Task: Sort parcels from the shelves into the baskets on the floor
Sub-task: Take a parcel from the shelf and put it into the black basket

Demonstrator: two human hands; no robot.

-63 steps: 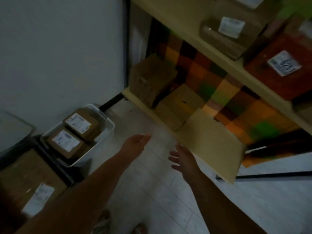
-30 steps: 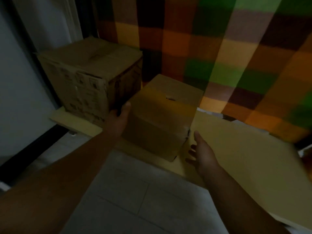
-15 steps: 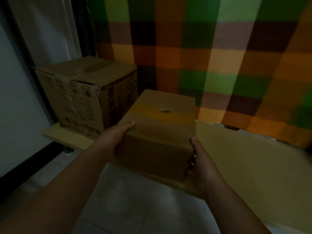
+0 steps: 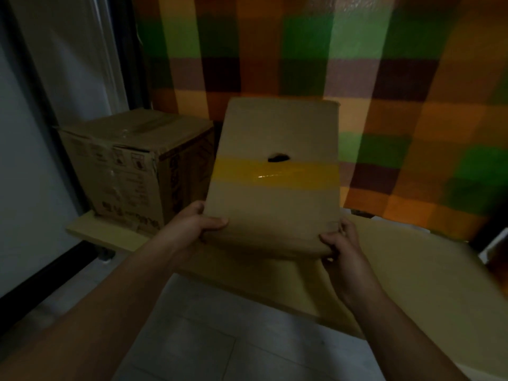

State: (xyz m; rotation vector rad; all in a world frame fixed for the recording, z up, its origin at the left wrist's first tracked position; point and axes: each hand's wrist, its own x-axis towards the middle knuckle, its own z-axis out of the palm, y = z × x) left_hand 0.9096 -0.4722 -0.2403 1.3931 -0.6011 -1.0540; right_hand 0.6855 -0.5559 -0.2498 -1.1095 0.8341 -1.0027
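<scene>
A brown cardboard parcel (image 4: 275,204) with a band of yellow tape and a small dark hole in its top face is tilted up towards me above the low wooden shelf (image 4: 398,276). My left hand (image 4: 192,224) grips its near left corner, thumb on top. On the near right corner my right hand (image 4: 342,243) grips it the same way. No basket is in view.
A bigger taped cardboard box (image 4: 132,166) stands on the shelf's left end, close to the held parcel. A checked orange, green and brown cloth (image 4: 357,78) hangs behind the shelf. A white wall (image 4: 41,105) lies left, and pale floor tiles (image 4: 220,339) below.
Both hands reached from above the floor to the parcel on the shelf, took hold of its near corners, and have lifted and tilted it up towards me.
</scene>
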